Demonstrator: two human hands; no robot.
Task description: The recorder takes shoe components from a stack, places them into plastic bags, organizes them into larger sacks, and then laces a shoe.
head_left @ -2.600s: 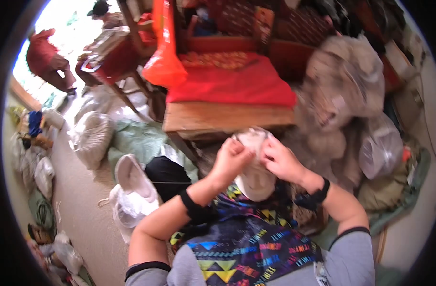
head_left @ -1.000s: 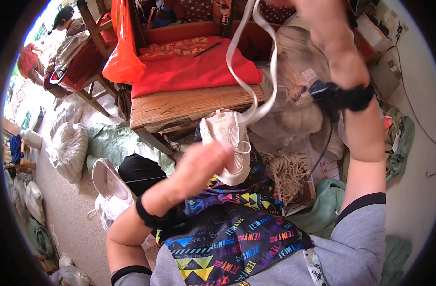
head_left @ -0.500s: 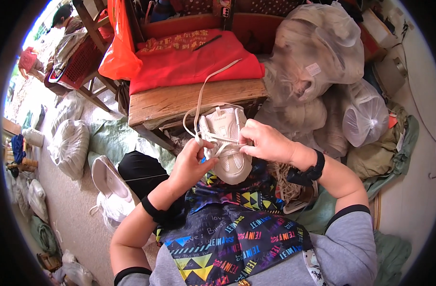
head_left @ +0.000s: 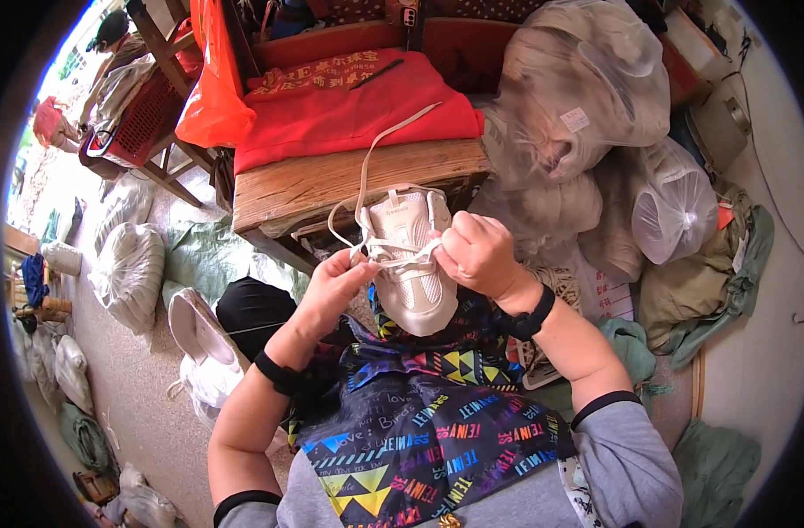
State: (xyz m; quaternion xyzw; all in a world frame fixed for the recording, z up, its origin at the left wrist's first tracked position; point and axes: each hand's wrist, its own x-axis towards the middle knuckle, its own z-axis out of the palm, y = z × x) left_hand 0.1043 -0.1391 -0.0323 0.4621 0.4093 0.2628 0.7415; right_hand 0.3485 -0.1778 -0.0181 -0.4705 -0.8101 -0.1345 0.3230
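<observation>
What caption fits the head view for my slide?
Both hands, left hand and right hand, thread a white lace through a white sneaker before a wooden bench.

Shoe (head_left: pixel 412 264) on the lap, bench (head_left: pixel 349 180) behind it, bags (head_left: pixel 587 97) right of the bench
</observation>
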